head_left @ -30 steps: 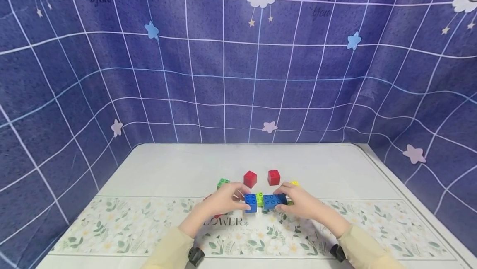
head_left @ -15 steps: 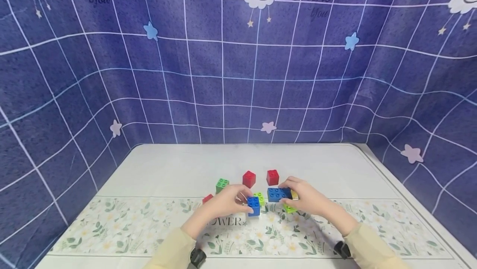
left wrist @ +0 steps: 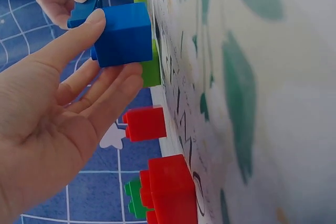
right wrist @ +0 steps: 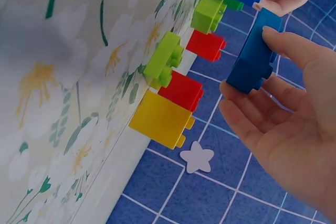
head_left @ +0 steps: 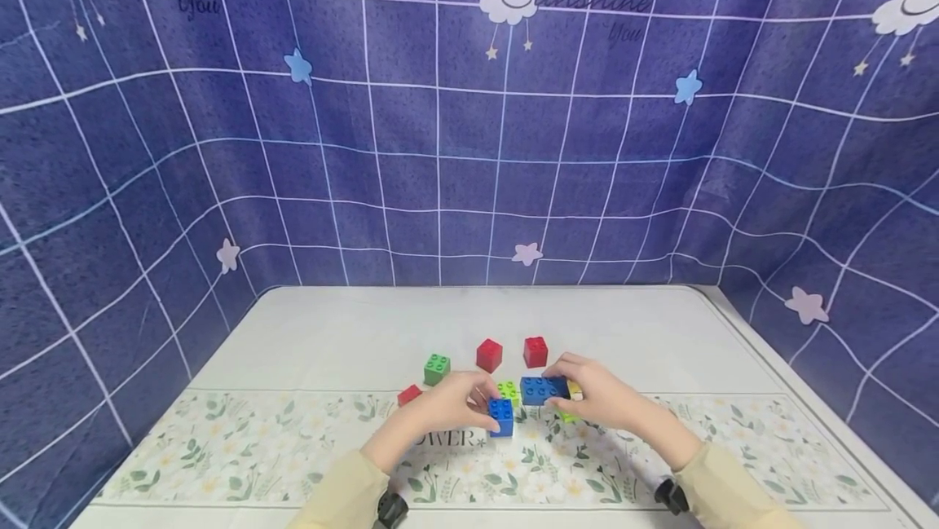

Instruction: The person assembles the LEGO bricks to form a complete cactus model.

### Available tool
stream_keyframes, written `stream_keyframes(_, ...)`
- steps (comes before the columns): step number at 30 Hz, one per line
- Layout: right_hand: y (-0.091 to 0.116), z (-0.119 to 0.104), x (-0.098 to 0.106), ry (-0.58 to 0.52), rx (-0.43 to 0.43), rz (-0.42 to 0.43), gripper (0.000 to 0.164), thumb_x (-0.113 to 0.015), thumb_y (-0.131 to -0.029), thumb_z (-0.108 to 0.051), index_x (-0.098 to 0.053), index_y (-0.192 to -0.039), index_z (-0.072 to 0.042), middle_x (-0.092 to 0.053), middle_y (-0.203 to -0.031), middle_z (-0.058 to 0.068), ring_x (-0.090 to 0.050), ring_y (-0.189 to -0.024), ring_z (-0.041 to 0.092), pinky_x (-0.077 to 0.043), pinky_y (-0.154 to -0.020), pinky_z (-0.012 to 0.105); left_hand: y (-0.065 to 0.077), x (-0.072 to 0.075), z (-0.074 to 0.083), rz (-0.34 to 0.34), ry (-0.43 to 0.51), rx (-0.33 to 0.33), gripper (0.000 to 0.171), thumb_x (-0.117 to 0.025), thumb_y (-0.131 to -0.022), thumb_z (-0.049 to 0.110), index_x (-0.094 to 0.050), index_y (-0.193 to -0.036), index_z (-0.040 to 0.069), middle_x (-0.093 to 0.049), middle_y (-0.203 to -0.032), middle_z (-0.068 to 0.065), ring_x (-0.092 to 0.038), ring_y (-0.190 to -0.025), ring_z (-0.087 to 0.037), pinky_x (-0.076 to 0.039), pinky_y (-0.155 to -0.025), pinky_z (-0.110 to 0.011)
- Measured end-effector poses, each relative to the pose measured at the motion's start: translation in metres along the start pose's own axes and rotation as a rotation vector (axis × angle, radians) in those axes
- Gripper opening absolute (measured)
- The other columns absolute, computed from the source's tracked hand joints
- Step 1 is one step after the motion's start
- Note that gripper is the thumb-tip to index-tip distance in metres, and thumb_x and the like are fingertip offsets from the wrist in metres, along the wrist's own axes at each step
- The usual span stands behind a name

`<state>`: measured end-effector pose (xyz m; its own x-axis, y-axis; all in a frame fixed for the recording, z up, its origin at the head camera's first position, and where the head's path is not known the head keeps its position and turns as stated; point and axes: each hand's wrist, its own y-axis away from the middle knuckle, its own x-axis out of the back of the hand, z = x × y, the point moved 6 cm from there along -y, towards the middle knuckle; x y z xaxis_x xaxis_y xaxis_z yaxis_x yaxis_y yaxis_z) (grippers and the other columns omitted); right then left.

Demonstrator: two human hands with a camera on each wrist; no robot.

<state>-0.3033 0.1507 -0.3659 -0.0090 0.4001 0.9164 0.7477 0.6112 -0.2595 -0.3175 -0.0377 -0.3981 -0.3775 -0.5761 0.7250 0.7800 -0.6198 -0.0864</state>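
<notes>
My left hand point(head_left: 456, 403) pinches a bright blue building brick point(head_left: 501, 418) between thumb and fingers, studs up. The left wrist view shows this brick point(left wrist: 125, 34) held off the tabletop. To its right, my right hand point(head_left: 597, 392) grips a longer, darker blue building brick point(head_left: 537, 390) by its right end. In the right wrist view the thumb lies on one side of this long brick point(right wrist: 252, 56) and fingers on the other, also above the table. A gap separates the two blue bricks. A lime green brick point(head_left: 508, 391) sits just behind them, partly hidden.
Two red bricks, one left point(head_left: 489, 356) and one right point(head_left: 535, 352), stand farther back. A green brick point(head_left: 437, 368) and another red brick point(head_left: 408, 395) lie left. Under my right hand are a yellow brick point(right wrist: 161, 119) and a lime green one point(right wrist: 164, 60). Floral cloth covers the front.
The long blue brick has gone rightward, then slightly back left, in my right hand. My left hand has brought the bright blue brick a little nearer to me, widening the gap between them.
</notes>
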Motion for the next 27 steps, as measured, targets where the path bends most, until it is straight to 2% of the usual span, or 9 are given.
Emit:
stream_keyframes(6, -0.001, -0.006, -0.002, -0.023, 0.034, -0.009, 0.031, -0.069, -0.085, -0.026, -0.064, -0.109, -0.008, -0.064, -0.102, -0.001, -0.059, -0.092, 0.011, -0.054, -0.081, 0.033, 0.001, 0.0, 0.0, -0.009, -0.019, 0.001, 0.034, -0.08, -0.074, 0.021, -0.063, -0.101, 0.008, -0.066, -0.094, 0.0, -0.064, -0.081, -0.011, -0.052, -0.07, -0.015)
stream_keyframes(12, -0.002, -0.009, -0.004, -0.031, 0.052, -0.017, 0.03, -0.067, -0.086, -0.028, -0.064, -0.109, -0.008, -0.065, -0.102, -0.002, -0.059, -0.094, 0.012, -0.053, -0.082, 0.032, 0.0, -0.002, -0.002, -0.028, -0.032, 0.024, 0.034, -0.079, -0.075, 0.024, -0.062, -0.101, 0.012, -0.066, -0.093, 0.003, -0.063, -0.08, -0.006, -0.051, -0.07, -0.016)
stream_keyframes(23, -0.006, -0.016, -0.008, -0.066, 0.064, -0.029, 0.03, -0.066, -0.087, -0.03, -0.063, -0.109, -0.01, -0.065, -0.105, -0.001, -0.061, -0.098, 0.014, -0.053, -0.085, 0.034, -0.001, -0.003, -0.005, -0.059, -0.028, 0.073, 0.04, -0.08, -0.074, 0.026, -0.06, -0.105, 0.012, -0.066, -0.094, 0.002, -0.064, -0.084, -0.009, -0.053, -0.074, -0.019)
stream_keyframes(27, -0.008, -0.018, -0.011, -0.082, 0.074, -0.032, 0.031, -0.065, -0.088, -0.033, -0.064, -0.109, -0.011, -0.065, -0.104, -0.004, -0.059, -0.097, 0.011, -0.053, -0.082, 0.031, 0.001, -0.003, -0.005, -0.065, -0.029, 0.06, 0.04, -0.079, -0.075, 0.023, -0.059, -0.107, 0.01, -0.066, -0.095, 0.0, -0.064, -0.084, -0.01, -0.053, -0.074, -0.02)
